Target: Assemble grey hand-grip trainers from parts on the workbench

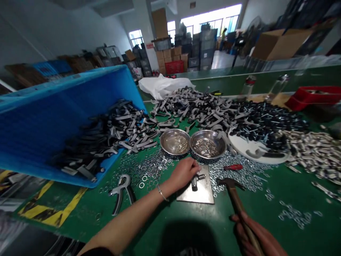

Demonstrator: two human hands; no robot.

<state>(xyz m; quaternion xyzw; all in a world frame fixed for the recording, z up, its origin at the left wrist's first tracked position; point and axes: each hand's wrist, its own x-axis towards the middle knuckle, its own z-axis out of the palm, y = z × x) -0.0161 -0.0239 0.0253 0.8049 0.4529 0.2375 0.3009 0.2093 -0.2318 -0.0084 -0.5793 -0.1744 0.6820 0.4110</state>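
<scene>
My left hand (186,171) is closed in a pinch at the upper end of a small grey metal part (194,184) with a dark end. A short ridged cylinder (201,176) sticks out at its side. Both lie on a square metal plate (197,195) on the green bench. My right hand (253,231) is wrapped round the wooden handle of a claw hammer (236,195), whose head is just right of the plate. Left of my forearm lies a grey and black hand grip (123,192).
Two steel bowls (175,142) with small pins and rings stand beyond the plate. Loose rings (149,167) and a red-handled screwdriver (233,167) lie around. A blue crate (80,103) of grips is left; piles of grips (197,106), black-headed bolts (274,117) and metal cylinders (317,153) lie behind and right.
</scene>
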